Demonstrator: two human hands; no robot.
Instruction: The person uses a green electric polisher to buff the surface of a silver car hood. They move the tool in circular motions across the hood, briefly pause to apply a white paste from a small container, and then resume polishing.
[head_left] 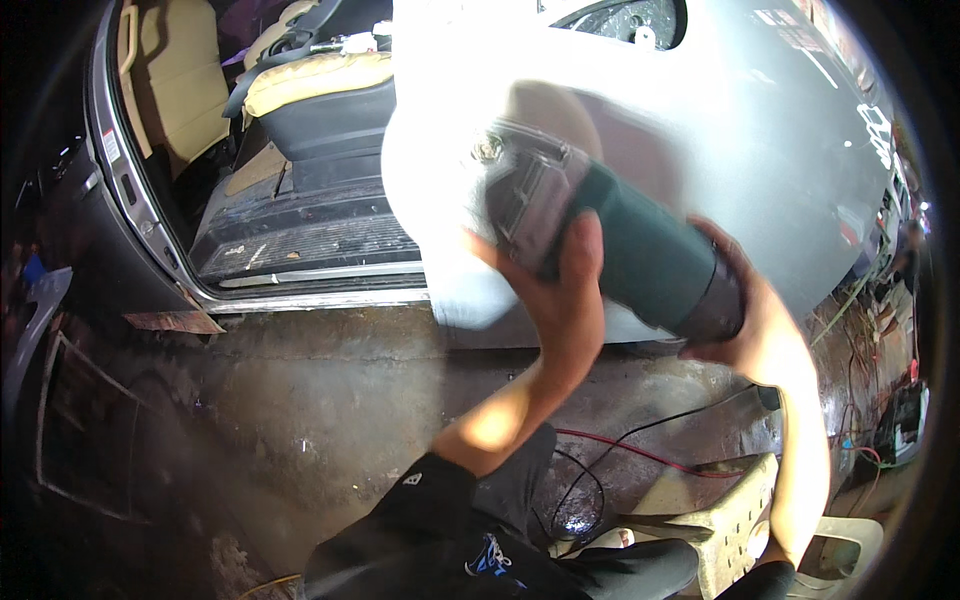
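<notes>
A power tool with a dark green body and a metal gear head, like an angle grinder or polisher, is held up against a silver car door panel. My left hand grips it near the gear head, thumb along the side. My right hand wraps round the dark rear end of the body. At the head sits a pale round disc, blurred and washed out by strong light. Glare hides whether the disc touches the panel.
Left of the panel, an open doorway shows a tan-covered seat and a ribbed sill. A red cable or hose and a black cord lie on the wet-looking floor. A beige plastic stool or chair stands beside my legs.
</notes>
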